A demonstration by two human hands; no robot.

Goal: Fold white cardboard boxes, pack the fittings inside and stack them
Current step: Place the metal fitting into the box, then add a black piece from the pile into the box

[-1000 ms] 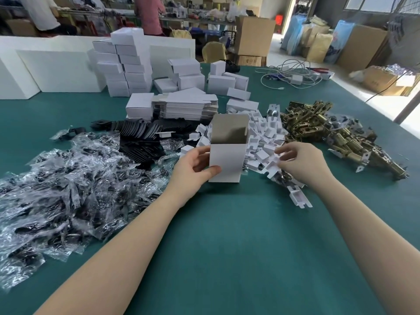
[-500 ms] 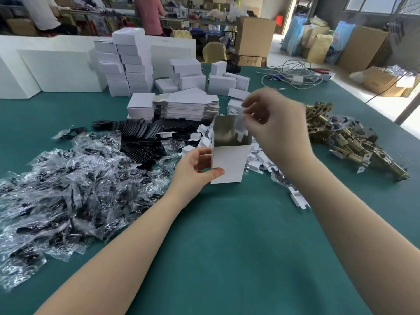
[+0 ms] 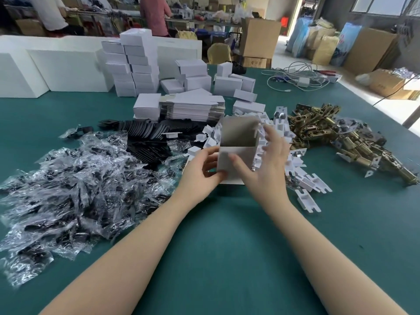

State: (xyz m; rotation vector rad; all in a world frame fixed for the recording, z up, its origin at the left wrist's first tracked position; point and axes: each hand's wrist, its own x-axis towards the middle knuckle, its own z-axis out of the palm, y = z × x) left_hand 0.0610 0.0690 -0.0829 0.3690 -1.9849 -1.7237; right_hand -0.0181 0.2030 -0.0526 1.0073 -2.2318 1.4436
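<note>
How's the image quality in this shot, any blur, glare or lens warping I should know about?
Head view: the right hand is smeared by motion blur at its fingers, while the left hand and the open white box stay fairly sharp; the plastic bags throw bright glints; daylight washes out the floor at the right; wide-angle distortion bows the table edge and stretches the forearms.

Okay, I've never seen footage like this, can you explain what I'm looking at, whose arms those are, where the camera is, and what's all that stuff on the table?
No machine here: a person wears a camera on the head, looking down at their own arms. The left hand grips an open white box standing on the green table; the right hand touches its other side. On the left lie plastic bags of dark parts, behind them black pieces. On the right are white inserts and brass fittings. Farther back lie flat cartons and stacked boxes.
</note>
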